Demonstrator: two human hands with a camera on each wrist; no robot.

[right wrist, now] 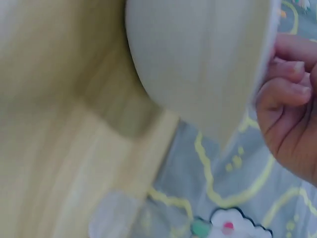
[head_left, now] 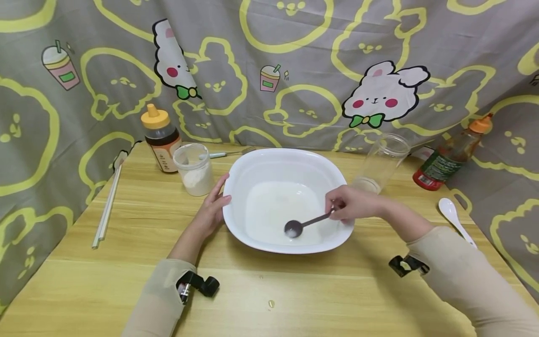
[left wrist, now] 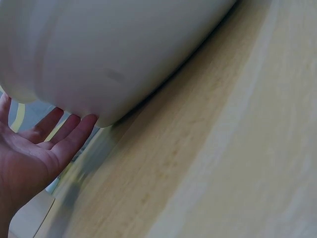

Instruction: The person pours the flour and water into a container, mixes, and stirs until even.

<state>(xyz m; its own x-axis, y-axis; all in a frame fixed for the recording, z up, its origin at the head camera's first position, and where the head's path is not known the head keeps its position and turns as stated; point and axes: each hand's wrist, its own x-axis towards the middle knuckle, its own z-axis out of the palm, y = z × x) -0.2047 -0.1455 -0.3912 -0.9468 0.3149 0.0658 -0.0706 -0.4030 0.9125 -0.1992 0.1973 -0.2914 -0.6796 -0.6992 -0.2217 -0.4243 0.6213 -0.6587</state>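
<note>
A white basin (head_left: 286,247) with pale liquid in its bottom stands on the wooden table. My left hand (head_left: 209,211) holds its left side, thumb at the rim and fingers against the outer wall; in the left wrist view the fingertips (left wrist: 88,121) touch the wall low down. Over the basin's right rim, my right hand (head_left: 358,202) pinches the handle of a dark measuring spoon (head_left: 293,229). The spoon's bowl is down at the liquid and has some whitish stuff in it. In the right wrist view, curled fingers (right wrist: 285,94) show beside the rim, the spoon hidden behind the basin.
Left of the basin stand a jar of white powder (head_left: 197,180) and a yellow-capped bottle (head_left: 162,145); chopsticks (head_left: 107,206) lie farther left. A clear jar (head_left: 381,161), a red sauce bottle (head_left: 450,157) and a white spoon (head_left: 455,217) are at right. A patterned curtain (head_left: 311,61) hangs behind.
</note>
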